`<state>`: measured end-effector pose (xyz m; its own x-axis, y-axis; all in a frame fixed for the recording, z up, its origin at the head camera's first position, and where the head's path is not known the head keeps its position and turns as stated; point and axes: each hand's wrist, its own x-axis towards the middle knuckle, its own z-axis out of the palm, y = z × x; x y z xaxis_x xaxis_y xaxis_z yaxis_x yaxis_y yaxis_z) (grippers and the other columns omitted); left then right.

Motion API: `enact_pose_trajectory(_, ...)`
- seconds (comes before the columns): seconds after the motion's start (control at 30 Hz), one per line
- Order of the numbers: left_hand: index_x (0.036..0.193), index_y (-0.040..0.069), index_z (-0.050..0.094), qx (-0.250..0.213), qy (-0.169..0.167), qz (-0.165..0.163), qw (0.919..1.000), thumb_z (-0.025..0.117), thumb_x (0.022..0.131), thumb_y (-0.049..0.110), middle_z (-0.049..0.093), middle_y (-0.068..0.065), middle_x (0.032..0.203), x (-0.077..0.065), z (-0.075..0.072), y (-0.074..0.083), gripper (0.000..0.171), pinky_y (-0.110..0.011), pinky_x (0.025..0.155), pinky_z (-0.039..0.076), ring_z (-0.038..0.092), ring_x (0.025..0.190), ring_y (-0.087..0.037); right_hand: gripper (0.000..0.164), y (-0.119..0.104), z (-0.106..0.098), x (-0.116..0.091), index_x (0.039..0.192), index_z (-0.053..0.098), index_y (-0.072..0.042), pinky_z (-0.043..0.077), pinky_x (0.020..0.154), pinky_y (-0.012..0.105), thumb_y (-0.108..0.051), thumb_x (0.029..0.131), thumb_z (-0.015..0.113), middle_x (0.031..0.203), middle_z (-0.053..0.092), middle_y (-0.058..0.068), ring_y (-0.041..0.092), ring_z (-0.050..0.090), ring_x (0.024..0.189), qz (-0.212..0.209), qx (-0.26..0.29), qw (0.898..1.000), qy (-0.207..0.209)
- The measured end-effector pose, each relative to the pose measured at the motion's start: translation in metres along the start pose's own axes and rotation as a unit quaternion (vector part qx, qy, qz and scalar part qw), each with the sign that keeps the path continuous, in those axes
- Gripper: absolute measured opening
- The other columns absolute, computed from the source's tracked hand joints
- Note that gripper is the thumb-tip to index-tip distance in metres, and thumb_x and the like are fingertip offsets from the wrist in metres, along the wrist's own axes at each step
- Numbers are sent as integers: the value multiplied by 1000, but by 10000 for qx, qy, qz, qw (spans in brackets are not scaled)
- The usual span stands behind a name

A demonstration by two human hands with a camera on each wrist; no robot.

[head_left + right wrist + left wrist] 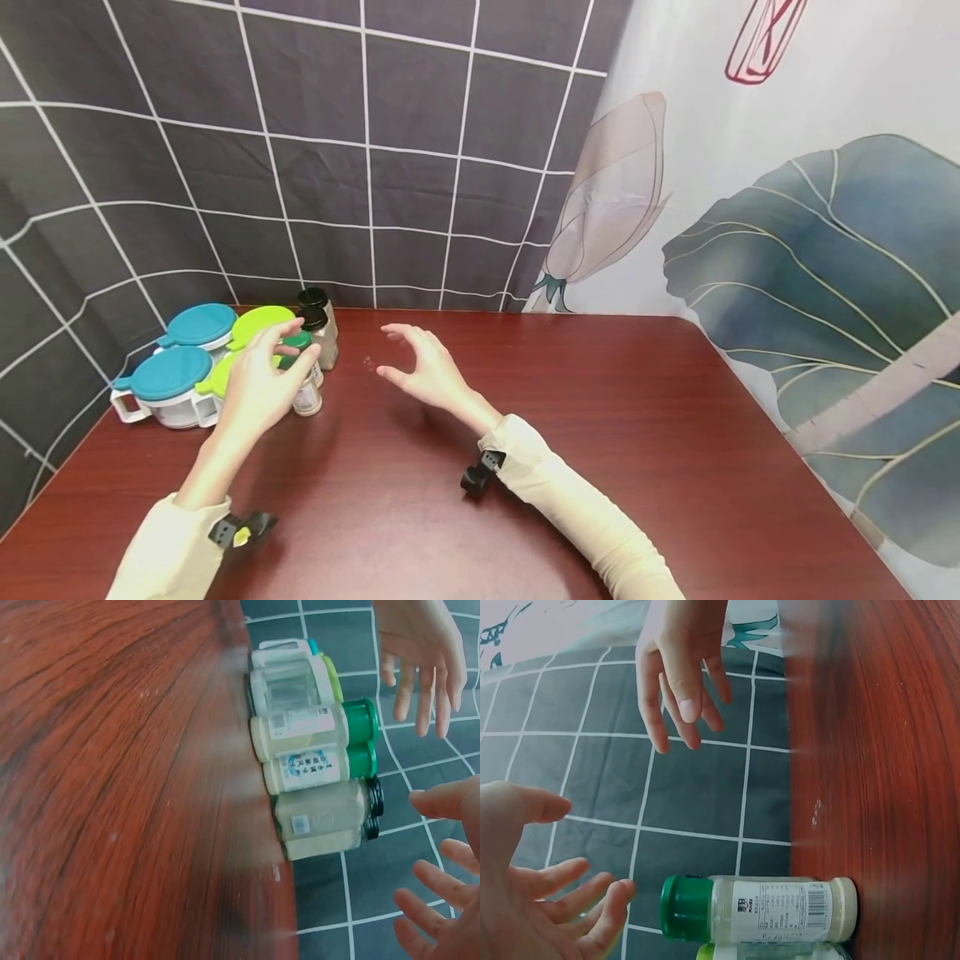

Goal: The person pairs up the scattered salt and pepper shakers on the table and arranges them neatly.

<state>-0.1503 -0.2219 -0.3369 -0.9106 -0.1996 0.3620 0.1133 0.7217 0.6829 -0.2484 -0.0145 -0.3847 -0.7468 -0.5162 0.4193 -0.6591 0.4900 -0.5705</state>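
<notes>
My left hand is raised over the left part of the table, fingers loosely bent and holding nothing. In the head view it partly covers a lime-lidded container and a green-capped seasoning bottle. Two green-capped bottles stand side by side in the right wrist view, the nearer one labelled. Beside them are black-capped jars of pale contents. To their right my right hand hangs above the table, thumb and fingers apart, with nothing in it. Both hands are apart from the bottles in the left wrist view.
Clear containers with blue lids and white handles stand at the table's left edge. The reddish-brown table extends to the right. A dark gridded curtain hangs behind, and a white patterned curtain is at the right.
</notes>
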Motion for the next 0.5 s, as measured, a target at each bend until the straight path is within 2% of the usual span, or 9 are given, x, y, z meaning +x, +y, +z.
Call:
enact_pose_trajectory(0.1,139,3,46,-14,-51,-122,9999,57,95,32,51,-23,136,-1,-2,-2,54,-58,90,46,58,110,-40,57,-2,3,1,133,52,-17,43,99,38,-26,82,75,123,64,6,22,57,116,19,82,10000,13)
enact_pose_trajectory(0.27,138,2,47,-98,-7,-138,9999,59,94,31,53,-22,136,-3,-6,-6,53,-53,91,48,59,110,-39,58,-5,8,4,132,53,-16,44,99,35,-25,80,76,121,64,6,23,59,113,-31,211,9998,6)
enact_pose_trajectory(0.37,136,1,49,-206,16,-98,9997,60,94,29,54,-22,135,-3,-8,-10,53,-26,88,51,59,110,-38,58,-7,11,7,131,53,-13,46,98,35,-23,79,77,120,65,8,24,61,111,-38,411,9991,-2)
enact_pose_trajectory(0.43,136,1,49,-279,6,-70,9996,60,94,29,54,-23,134,-3,-9,-13,53,-8,80,45,59,109,-38,58,-8,13,8,130,54,-13,47,97,35,-22,78,78,119,65,9,25,62,110,-17,563,9984,8)
enact_pose_trajectory(0.5,136,0,49,-386,-7,-78,9992,61,94,29,54,-23,134,-3,-11,-16,52,3,74,35,59,109,-38,58,-9,15,10,129,54,-12,49,96,36,-20,77,79,118,65,9,25,63,108,-18,738,9973,27)
